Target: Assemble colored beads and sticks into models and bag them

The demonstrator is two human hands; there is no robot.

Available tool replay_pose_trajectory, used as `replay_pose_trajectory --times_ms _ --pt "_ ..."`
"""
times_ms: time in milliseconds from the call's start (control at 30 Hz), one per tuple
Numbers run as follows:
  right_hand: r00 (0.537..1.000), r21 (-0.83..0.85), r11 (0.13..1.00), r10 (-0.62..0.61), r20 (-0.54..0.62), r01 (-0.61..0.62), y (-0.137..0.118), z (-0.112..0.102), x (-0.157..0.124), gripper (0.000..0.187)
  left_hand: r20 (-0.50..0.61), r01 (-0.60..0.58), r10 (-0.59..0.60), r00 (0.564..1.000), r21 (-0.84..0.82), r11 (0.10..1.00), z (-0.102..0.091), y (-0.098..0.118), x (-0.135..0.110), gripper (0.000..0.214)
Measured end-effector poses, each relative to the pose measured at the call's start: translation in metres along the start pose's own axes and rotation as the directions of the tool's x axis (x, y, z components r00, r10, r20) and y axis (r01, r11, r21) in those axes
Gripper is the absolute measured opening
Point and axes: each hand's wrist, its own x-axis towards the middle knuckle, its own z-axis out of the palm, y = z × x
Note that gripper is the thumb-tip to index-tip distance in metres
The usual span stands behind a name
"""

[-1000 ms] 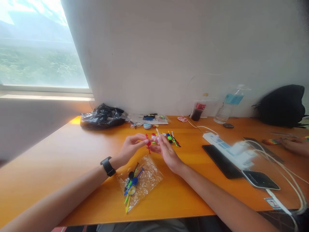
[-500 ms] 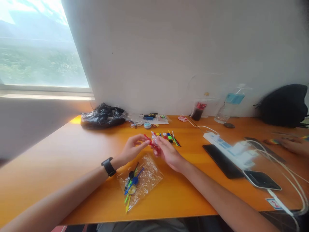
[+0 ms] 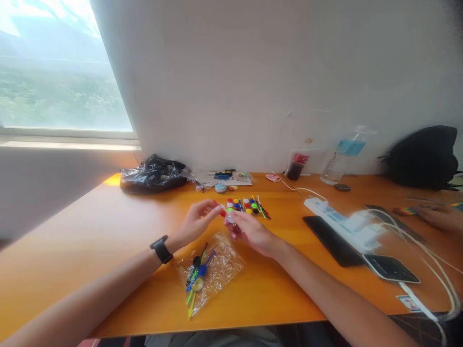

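Between the thumb and fingers of my left hand [image 3: 203,215] is a small red plastic piece [image 3: 223,210], mostly covered by the fingertips. My right hand [image 3: 249,229], close beside it, pinches a small white round piece [image 3: 230,219]. Fingers hide much of both pieces. Just beyond my hands lie coloured round pieces [image 3: 248,210] in red, yellow, white, green, blue and black, with thin coloured sticks [image 3: 262,207] to their right. Nearer my body, a clear plastic bag [image 3: 226,260] holds or lies under several arrow-ended pieces and discs, among them a blue one [image 3: 201,270].
A black plastic bag [image 3: 154,172] and a sheet with small items [image 3: 235,180] lie along the wall. To the right are a cola bottle [image 3: 296,168], water bottle [image 3: 338,164], power strip [image 3: 336,217], black tablet-like slab [image 3: 331,241], phone [image 3: 391,268] and another person's hand [image 3: 439,217].
My hands have moved slightly apart, the right one lower. The white pointed tip seen above my right fingers no longer shows; a white round part does. More coloured pieces are visible behind.
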Motion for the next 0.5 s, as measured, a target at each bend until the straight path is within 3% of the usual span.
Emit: replay_pose_trajectory --times_ms 67,133,200,300,367,500 --pt "0.995 0.0 0.999 -0.049 -0.084 0.05 -0.003 -0.003 0.001 0.043 -0.048 -0.001 0.005 0.999 0.078 0.997 -0.004 0.003 0.0 0.041" --pt "0.986 0.014 0.996 -0.082 -0.144 0.084 -0.006 -0.006 0.002 0.044 0.02 0.015 -0.019 1.0 0.152 0.988 -0.009 0.008 -0.001 0.051" --pt "0.98 0.025 0.993 -0.106 -0.171 0.112 -0.009 -0.009 0.002 0.046 0.251 -0.011 -0.048 0.967 0.229 0.973 -0.014 0.012 -0.003 0.053" --pt "0.973 0.029 0.988 -0.143 -0.179 0.15 -0.011 -0.01 0.002 0.046 0.559 -0.162 -0.036 0.828 0.301 0.94 -0.016 0.016 -0.008 0.034" --pt "0.972 0.023 0.987 -0.15 -0.181 0.157 -0.01 -0.01 0.002 0.045 0.613 -0.265 0.011 0.79 0.326 0.907 -0.013 0.016 -0.012 0.022" --pt "0.977 0.036 0.991 -0.119 -0.177 0.128 -0.01 -0.009 0.002 0.042 0.598 -0.413 0.13 0.791 0.366 0.834 -0.004 0.011 -0.017 0.031"
